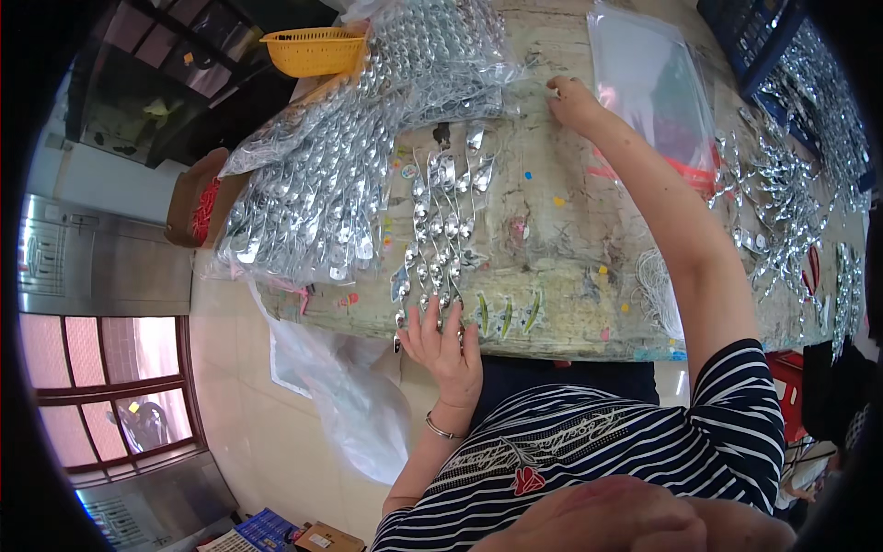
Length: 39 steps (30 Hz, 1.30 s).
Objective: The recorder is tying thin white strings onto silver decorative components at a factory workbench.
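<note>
My left hand (443,354) lies with its fingers spread over the near ends of several shiny silver wavy strips (440,221), at the table's front edge. The strips lie side by side, stretching away from me; their exact kind is unclear. A thin bracelet (443,429) is on that wrist. My right arm reaches far across the table. There, my right hand (578,106) hovers over or rests on the worn surface, fingers loosely bent and apart, with nothing visible in them. Just right of it lies a stack of clear plastic bags (648,83) with red edges.
Clear packs of silver strips (317,184) pile up at left, beside a yellow basket (317,52) and a box of red pieces (196,198). Loose silver strips (777,198), red-handled pliers (810,269) and white string (655,287) lie at right. A blue crate (759,46) stands at far right.
</note>
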### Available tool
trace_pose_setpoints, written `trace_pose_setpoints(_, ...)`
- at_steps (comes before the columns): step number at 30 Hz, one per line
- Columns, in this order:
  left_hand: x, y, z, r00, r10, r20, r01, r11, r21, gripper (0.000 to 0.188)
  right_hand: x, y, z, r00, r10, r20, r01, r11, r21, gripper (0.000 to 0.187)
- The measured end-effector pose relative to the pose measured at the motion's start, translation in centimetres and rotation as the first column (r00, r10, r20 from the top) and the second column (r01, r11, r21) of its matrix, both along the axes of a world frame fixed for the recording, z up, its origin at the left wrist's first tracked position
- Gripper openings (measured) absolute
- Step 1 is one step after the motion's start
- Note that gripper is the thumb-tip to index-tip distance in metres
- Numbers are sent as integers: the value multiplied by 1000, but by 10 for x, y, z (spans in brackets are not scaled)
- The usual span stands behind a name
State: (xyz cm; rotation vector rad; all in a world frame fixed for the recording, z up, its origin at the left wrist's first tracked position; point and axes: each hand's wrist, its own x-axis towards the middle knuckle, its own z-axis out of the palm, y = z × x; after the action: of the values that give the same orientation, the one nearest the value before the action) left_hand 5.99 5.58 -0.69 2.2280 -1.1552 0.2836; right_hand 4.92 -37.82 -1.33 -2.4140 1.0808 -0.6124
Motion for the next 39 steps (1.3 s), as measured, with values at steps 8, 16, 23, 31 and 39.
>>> trace_pose_setpoints(8,-9,17,3,1000,-6,-1,6,1000,-11,32,30,-32,-12,990,-135,-39,133,990,-52,25)
trace_pose_setpoints(16,-17,34,7,999,45,-27,-45,999,6,25,29,-43,-9,972,-30,-235,22,999,-39,20)
trace_pose_setpoints(23,-22,48,10,996,71,-53,-71,997,-10,21,-14,0,41,996,-7,93,-31,916,399,25)
trace_pose_setpoints(31,-34,57,13,997,70,-36,-72,997,-43,20,-105,141,88,882,152,445,-440,604,665,15)
trace_pose_setpoints(39,-73,21,28,834,-429,-346,344,896,-283,55,-180,299,75,864,239,444,-500,302,811,11)
